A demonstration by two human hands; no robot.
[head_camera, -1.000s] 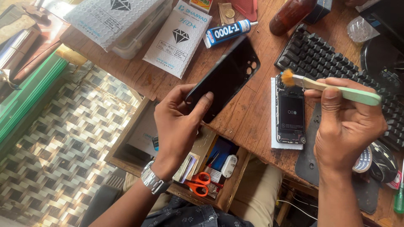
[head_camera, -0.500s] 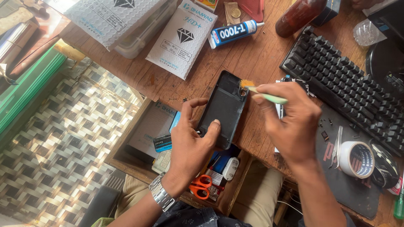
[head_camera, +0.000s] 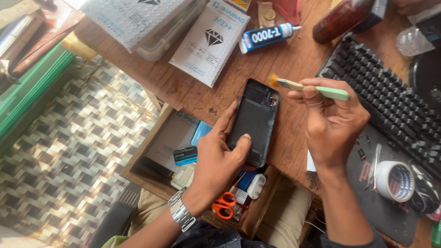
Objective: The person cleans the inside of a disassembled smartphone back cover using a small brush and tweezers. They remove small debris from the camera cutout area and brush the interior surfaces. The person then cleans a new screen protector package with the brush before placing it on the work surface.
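Black phone back cover [head_camera: 253,120] is lying at wooden desk [head_camera: 294,59] edge, left hand [head_camera: 220,158] pinning it w/ thumb & fingers. Right hand [head_camera: 331,120] is pinching green-handled brush [head_camera: 308,88], bristles near cover's top corner. White flat box w/ diamond mark [head_camera: 209,41] & blue-white glue tube [head_camera: 266,36] are lying beyond.

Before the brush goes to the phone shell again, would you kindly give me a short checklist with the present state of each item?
1. Phone shell steadied by left hand, thumb on its lower part: ok.
2. Brush gripped in right hand: ok.
3. Bristles point at the shell's top corner by the camera opening: ok.
4. Bristles touching the shell: cannot tell.
5. Glue tube lies apart from the shell: ok.
6. Open drawer with scissors sits under the shell's lower end; dust may fall in: not ok.
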